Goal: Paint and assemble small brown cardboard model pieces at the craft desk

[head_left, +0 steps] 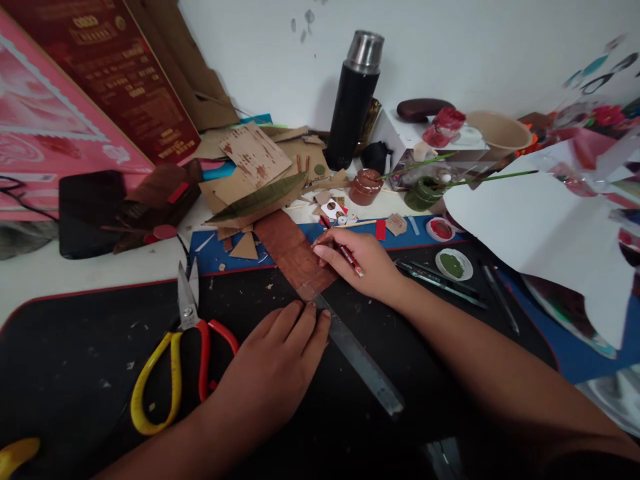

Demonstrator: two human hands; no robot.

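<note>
My right hand (373,263) is closed around a red-and-black pencil (349,257), resting over a brown painted strip (290,250) that looks like card. A flat metal ruler (363,360) runs slantwise from the strip's near end toward the lower right. The fingers of my left hand (283,353) lie stretched out at the ruler's upper end, pressing down beside the strip's edge. To the left of that hand, scissors (188,313) with one yellow and one red handle lie with their blades slightly apart. The pencil's writing tip is not clear to see.
Behind stand a black flask (353,100), a brown paint jar (365,187) and a green paint jar (424,195). Cardboard scraps and a long leaf (260,199) lie back left. Pens (440,283) and a green paint lid (454,265) sit on the black mat (75,353).
</note>
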